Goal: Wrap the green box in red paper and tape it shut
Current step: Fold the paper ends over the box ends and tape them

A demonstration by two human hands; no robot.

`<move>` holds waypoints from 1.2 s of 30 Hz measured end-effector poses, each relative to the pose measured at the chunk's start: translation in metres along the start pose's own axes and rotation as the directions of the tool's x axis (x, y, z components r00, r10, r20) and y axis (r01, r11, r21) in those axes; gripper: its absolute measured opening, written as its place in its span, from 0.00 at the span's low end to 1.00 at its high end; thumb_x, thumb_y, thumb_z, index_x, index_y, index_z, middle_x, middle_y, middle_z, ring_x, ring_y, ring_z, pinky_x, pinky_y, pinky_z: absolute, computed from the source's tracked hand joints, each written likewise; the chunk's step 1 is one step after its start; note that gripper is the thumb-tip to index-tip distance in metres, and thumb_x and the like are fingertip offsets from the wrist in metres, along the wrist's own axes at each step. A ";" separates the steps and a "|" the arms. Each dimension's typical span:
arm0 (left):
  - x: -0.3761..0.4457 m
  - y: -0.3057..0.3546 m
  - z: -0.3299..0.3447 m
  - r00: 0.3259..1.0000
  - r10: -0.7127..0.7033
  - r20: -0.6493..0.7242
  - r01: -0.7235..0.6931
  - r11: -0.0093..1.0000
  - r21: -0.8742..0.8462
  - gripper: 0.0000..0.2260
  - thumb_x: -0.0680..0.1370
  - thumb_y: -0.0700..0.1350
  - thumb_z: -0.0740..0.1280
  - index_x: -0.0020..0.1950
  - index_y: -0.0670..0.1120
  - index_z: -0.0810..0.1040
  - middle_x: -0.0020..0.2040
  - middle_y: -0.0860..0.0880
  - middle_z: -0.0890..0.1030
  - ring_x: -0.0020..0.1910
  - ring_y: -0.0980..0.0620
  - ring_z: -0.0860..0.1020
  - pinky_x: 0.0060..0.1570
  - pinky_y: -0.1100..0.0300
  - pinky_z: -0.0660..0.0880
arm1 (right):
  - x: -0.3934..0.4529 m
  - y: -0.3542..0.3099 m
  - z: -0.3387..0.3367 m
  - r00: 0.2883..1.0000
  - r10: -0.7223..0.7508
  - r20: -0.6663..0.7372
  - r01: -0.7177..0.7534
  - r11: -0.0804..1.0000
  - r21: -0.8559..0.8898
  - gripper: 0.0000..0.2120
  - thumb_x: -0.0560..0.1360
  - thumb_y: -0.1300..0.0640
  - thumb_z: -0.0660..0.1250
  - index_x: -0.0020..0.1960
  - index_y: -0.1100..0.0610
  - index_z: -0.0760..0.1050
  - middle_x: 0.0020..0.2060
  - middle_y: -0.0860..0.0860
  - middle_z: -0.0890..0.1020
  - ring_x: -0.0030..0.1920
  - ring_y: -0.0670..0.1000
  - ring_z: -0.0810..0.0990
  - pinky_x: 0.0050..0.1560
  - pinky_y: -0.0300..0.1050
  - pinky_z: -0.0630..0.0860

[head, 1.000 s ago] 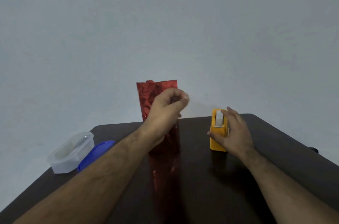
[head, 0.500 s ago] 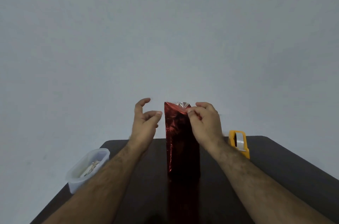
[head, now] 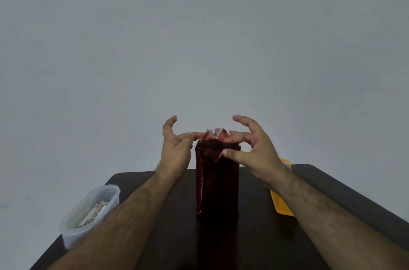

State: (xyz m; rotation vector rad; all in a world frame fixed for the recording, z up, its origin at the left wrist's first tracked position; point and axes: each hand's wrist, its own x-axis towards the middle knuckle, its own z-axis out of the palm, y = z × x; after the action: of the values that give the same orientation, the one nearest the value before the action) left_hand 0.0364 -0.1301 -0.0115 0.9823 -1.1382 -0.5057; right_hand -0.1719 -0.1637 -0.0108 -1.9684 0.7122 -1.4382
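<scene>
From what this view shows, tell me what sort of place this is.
Probably a plain indoor room set up for a tabletop craft job. A dark table stands against a bare grey wall, holding a red-wrapped box, a yellow tape dispenser and a clear plastic container.

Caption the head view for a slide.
Both hands, left hand and right hand, fold the red-wrapped box's top flaps on a dark table.

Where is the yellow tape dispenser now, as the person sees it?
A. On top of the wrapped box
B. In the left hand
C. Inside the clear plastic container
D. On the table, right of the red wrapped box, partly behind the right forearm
D: the yellow tape dispenser lies on the table, right of the red wrapped box, partly hidden by the right arm.
</scene>
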 end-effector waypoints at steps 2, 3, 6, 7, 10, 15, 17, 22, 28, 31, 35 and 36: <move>0.003 0.002 0.001 0.999 0.006 0.037 -0.005 1.000 -0.013 0.30 0.85 0.38 0.64 0.82 0.54 0.54 0.49 0.50 0.90 0.63 0.53 0.83 0.77 0.45 0.68 | 0.001 0.002 -0.003 0.991 -0.127 0.044 0.128 0.991 -0.043 0.37 0.69 0.65 0.82 0.66 0.33 0.76 0.50 0.49 0.88 0.63 0.48 0.83 0.75 0.57 0.71; 0.003 0.003 0.001 0.999 0.008 0.051 -0.008 1.000 -0.013 0.31 0.85 0.37 0.64 0.82 0.53 0.54 0.49 0.49 0.90 0.61 0.53 0.84 0.76 0.46 0.69 | 0.001 0.003 -0.004 0.984 -0.164 0.073 0.168 0.984 -0.062 0.35 0.69 0.67 0.82 0.66 0.37 0.77 0.47 0.48 0.88 0.61 0.49 0.85 0.74 0.60 0.72; 0.003 0.007 0.002 0.997 0.021 0.080 -0.021 1.000 -0.001 0.33 0.83 0.34 0.66 0.82 0.51 0.54 0.47 0.47 0.89 0.54 0.54 0.87 0.59 0.61 0.79 | -0.004 0.004 -0.004 0.957 -0.243 0.156 0.270 0.944 -0.189 0.28 0.69 0.68 0.80 0.65 0.47 0.82 0.42 0.43 0.87 0.56 0.47 0.85 0.70 0.62 0.75; 0.002 0.008 0.002 0.995 0.027 0.093 -0.027 1.000 -0.001 0.34 0.83 0.33 0.67 0.82 0.50 0.54 0.47 0.46 0.89 0.52 0.52 0.87 0.53 0.65 0.79 | -0.006 0.002 -0.004 0.950 -0.253 0.180 0.290 0.931 -0.221 0.27 0.70 0.67 0.80 0.64 0.47 0.83 0.42 0.42 0.87 0.55 0.47 0.85 0.70 0.61 0.76; 0.002 0.009 0.001 0.990 0.035 0.138 -0.041 0.999 0.034 0.38 0.81 0.34 0.71 0.83 0.51 0.53 0.47 0.45 0.89 0.50 0.48 0.87 0.51 0.64 0.80 | -0.008 -0.003 -0.005 0.940 -0.289 0.181 0.319 0.933 -0.168 0.24 0.70 0.60 0.82 0.64 0.49 0.83 0.43 0.44 0.87 0.53 0.49 0.86 0.66 0.53 0.78; 0.003 0.002 0.001 0.986 0.055 0.160 -0.076 0.989 0.124 0.37 0.80 0.35 0.71 0.82 0.55 0.55 0.42 0.51 0.87 0.43 0.45 0.84 0.61 0.52 0.81 | 0.022 -0.008 -0.002 0.989 -0.147 -0.032 0.148 0.989 0.020 0.08 0.81 0.58 0.71 0.56 0.50 0.86 0.52 0.48 0.88 0.53 0.50 0.85 0.58 0.49 0.80; 0.003 -0.001 0.001 0.985 0.058 0.162 -0.081 0.987 0.141 0.37 0.80 0.37 0.71 0.82 0.56 0.55 0.44 0.51 0.88 0.45 0.39 0.85 0.62 0.50 0.79 | 0.046 -0.009 -0.005 0.999 -0.003 0.040 0.007 0.997 -0.080 0.12 0.83 0.60 0.68 0.60 0.47 0.85 0.61 0.46 0.85 0.59 0.46 0.83 0.57 0.42 0.78; -0.002 -0.003 0.002 0.986 0.074 0.150 -0.098 0.982 0.160 0.38 0.81 0.42 0.73 0.82 0.60 0.54 0.49 0.51 0.89 0.50 0.36 0.85 0.63 0.41 0.80 | 0.101 -0.027 0.004 0.856 0.457 0.242 -0.399 0.881 -0.253 0.23 0.81 0.55 0.70 0.74 0.54 0.72 0.64 0.54 0.80 0.57 0.50 0.78 0.56 0.49 0.74; -0.010 -0.008 0.001 0.983 0.121 0.138 -0.142 0.979 0.148 0.38 0.80 0.45 0.70 0.81 0.63 0.52 0.51 0.51 0.88 0.55 0.46 0.86 0.64 0.36 0.79 | 0.133 -0.030 0.025 0.778 0.514 0.362 -0.302 0.811 -0.501 0.26 0.70 0.67 0.75 0.64 0.46 0.79 0.54 0.50 0.88 0.47 0.50 0.85 0.42 0.44 0.77; -0.010 -0.009 -0.004 0.979 0.142 0.145 -0.164 0.974 0.156 0.38 0.82 0.40 0.70 0.83 0.61 0.52 0.51 0.52 0.88 0.56 0.48 0.86 0.65 0.38 0.78 | 0.137 -0.028 0.026 0.845 0.431 0.316 -0.271 0.856 -0.441 0.23 0.72 0.73 0.72 0.60 0.52 0.82 0.45 0.50 0.90 0.40 0.47 0.85 0.34 0.38 0.76; -0.009 -0.011 -0.007 0.979 0.154 0.132 -0.176 0.968 0.178 0.38 0.82 0.40 0.71 0.84 0.58 0.52 0.50 0.53 0.89 0.54 0.50 0.86 0.66 0.40 0.78 | 0.129 -0.023 0.015 0.924 0.335 0.185 -0.298 0.933 -0.201 0.19 0.74 0.74 0.69 0.58 0.56 0.83 0.46 0.52 0.89 0.47 0.49 0.86 0.39 0.36 0.76; -0.008 -0.012 -0.007 0.980 0.151 0.131 -0.174 0.967 0.185 0.38 0.82 0.42 0.72 0.83 0.59 0.52 0.51 0.54 0.89 0.56 0.50 0.85 0.67 0.40 0.77 | 0.127 -0.022 0.012 0.940 0.309 0.142 -0.291 0.947 -0.134 0.17 0.75 0.71 0.70 0.58 0.54 0.83 0.47 0.51 0.89 0.50 0.49 0.86 0.43 0.38 0.75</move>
State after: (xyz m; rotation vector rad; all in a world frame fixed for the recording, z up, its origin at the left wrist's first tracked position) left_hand 0.0416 -0.1268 -0.0267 1.0283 -1.3806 -0.3251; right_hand -0.1241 -0.2378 0.0840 -1.9320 0.9882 -1.0647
